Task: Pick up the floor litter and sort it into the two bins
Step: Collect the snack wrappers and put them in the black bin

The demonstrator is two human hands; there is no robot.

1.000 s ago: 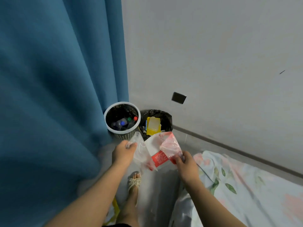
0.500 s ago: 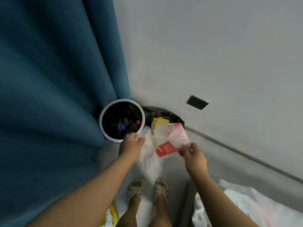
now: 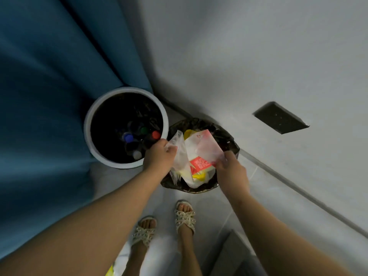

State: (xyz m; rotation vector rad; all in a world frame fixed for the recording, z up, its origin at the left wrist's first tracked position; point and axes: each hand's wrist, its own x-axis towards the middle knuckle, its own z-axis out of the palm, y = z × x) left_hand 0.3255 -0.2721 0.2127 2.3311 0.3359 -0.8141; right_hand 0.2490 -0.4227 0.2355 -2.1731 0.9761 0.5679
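Note:
My left hand [image 3: 159,157] grips a clear plastic bag [image 3: 178,154], held over the near left edge of the black-lined bin [image 3: 232,145]. My right hand [image 3: 231,170] pinches a white and red wrapper [image 3: 201,154] above that same bin. Under the wrapper, yellow packaging [image 3: 198,176] lies inside the bin. To the left stands a round white-rimmed bin [image 3: 90,144], holding several bottles with coloured caps [image 3: 156,134].
A blue curtain [image 3: 49,86] hangs on the left, touching the white bin. A grey wall with a dark socket plate [image 3: 279,117] runs behind the bins. My sandalled feet [image 3: 184,217] stand on the pale floor just in front.
I have stepped closer and now look straight down on the bins. Both hands have carried the bag and the wrapper forward, from in front of the bins to over the black-lined one.

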